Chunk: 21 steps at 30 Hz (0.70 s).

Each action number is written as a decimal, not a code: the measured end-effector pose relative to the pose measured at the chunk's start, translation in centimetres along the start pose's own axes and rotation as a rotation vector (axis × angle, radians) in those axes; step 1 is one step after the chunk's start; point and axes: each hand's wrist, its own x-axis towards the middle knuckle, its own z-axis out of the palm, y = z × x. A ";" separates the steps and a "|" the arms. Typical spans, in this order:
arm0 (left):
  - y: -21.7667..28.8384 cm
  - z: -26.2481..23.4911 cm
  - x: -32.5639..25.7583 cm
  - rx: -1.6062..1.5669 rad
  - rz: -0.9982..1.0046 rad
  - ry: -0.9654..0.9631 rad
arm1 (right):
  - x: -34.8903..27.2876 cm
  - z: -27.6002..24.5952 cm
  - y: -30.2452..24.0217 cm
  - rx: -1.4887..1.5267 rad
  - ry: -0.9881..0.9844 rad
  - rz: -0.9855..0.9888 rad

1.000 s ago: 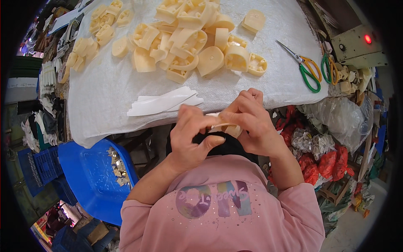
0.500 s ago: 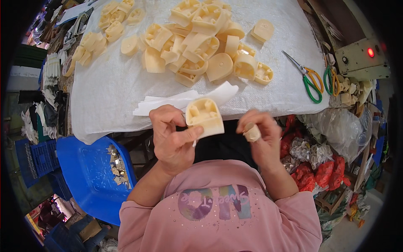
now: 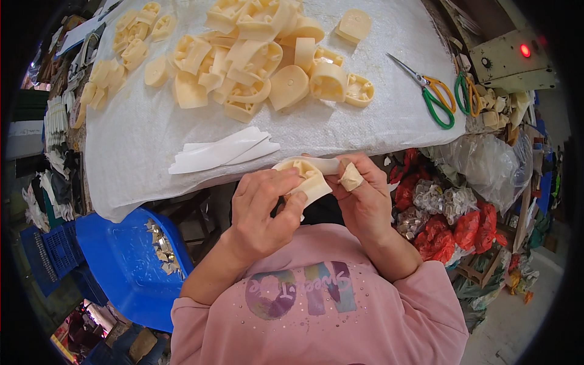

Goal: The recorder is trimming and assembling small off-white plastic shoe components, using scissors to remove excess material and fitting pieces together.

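Observation:
My left hand (image 3: 263, 210) grips a cream moulded plastic piece (image 3: 307, 177) just below the table's front edge, over my lap. My right hand (image 3: 364, 198) touches the same piece from the right and pinches a small folded cream scrap (image 3: 351, 178) between thumb and fingers. Both hands are close together, fingers curled. A white strip runs across the top of the held piece. On the table beyond lies a heap of similar cream plastic pieces (image 3: 261, 55).
The table is covered by a white woven cloth (image 3: 134, 152). White paper strips (image 3: 222, 152) lie near its front edge. Green and orange scissors (image 3: 431, 94) lie at the right. A blue bin (image 3: 121, 261) with scraps stands lower left; bags (image 3: 462, 225) at right.
My hands were apart, the left one lifting the piece upright and the right holding the scrap. Now they have come together on the piece, lower and tilted flat.

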 end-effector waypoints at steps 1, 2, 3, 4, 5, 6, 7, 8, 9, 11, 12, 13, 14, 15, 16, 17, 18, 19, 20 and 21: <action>0.1 0.1 0.2 0.041 -0.019 -0.035 | -0.1 -0.1 0.0 -0.037 -0.015 0.008; 0.3 0.0 0.4 0.038 -0.020 -0.035 | -0.1 -0.2 0.0 -0.074 -0.031 0.017; 0.4 0.0 0.6 0.076 -0.013 -0.056 | -0.2 -0.2 0.0 -0.075 -0.028 0.018; 0.6 0.1 0.7 0.115 -0.006 -0.076 | -0.3 -0.2 0.0 -0.087 -0.035 0.020; 0.7 0.2 0.7 0.113 -0.007 -0.076 | -0.3 -0.2 0.0 -0.099 -0.041 0.021; 0.8 0.3 0.7 0.130 -0.015 -0.082 | -0.3 -0.1 -0.1 -0.100 -0.041 0.021; 0.9 0.3 0.7 0.146 -0.022 -0.088 | -0.3 0.0 -0.1 -0.118 -0.047 0.022; 1.0 0.4 0.8 0.146 -0.022 -0.087 | -0.3 0.1 -0.1 -0.137 -0.052 0.022; 1.1 0.4 1.0 0.167 -0.022 -0.090 | -0.3 0.2 -0.1 -0.138 -0.051 0.021; 1.4 0.4 1.4 0.186 -0.022 -0.090 | -0.2 0.2 0.0 -0.225 -0.033 0.020; 1.6 0.3 1.6 0.199 -0.033 -0.111 | -0.2 0.4 0.0 -0.226 -0.033 0.019; 1.7 0.3 1.7 0.212 -0.043 -0.131 | -0.1 0.5 0.1 -0.290 -0.033 -0.007; 1.6 0.3 1.7 0.212 -0.043 -0.130 | 0.0 0.6 0.0 -0.354 -0.032 -0.034; 1.3 0.2 1.7 0.238 -0.035 -0.142 | 0.1 0.5 -0.1 -0.356 -0.032 -0.034; 0.9 0.1 1.7 0.264 -0.027 -0.154 | 0.4 0.2 -0.2 -0.494 -0.107 -0.069; 0.7 0.0 1.7 0.264 -0.027 -0.153 | 0.7 0.1 -0.3 -0.632 -0.183 -0.104; 0.4 -0.1 1.7 0.253 -0.028 -0.174 | 1.1 0.0 -0.3 -0.719 -0.194 -0.164; 0.2 -0.2 1.6 0.242 -0.029 -0.195 | 1.4 -0.2 -0.5 -0.719 -0.195 -0.164; -0.1 -0.3 1.3 0.243 -0.030 -0.195 | 1.8 -0.5 -1.0 -0.797 -0.243 -0.119; -0.4 -0.3 0.7 0.103 -0.108 -0.103 | 1.9 -0.6 -1.4 -0.875 -0.296 -0.073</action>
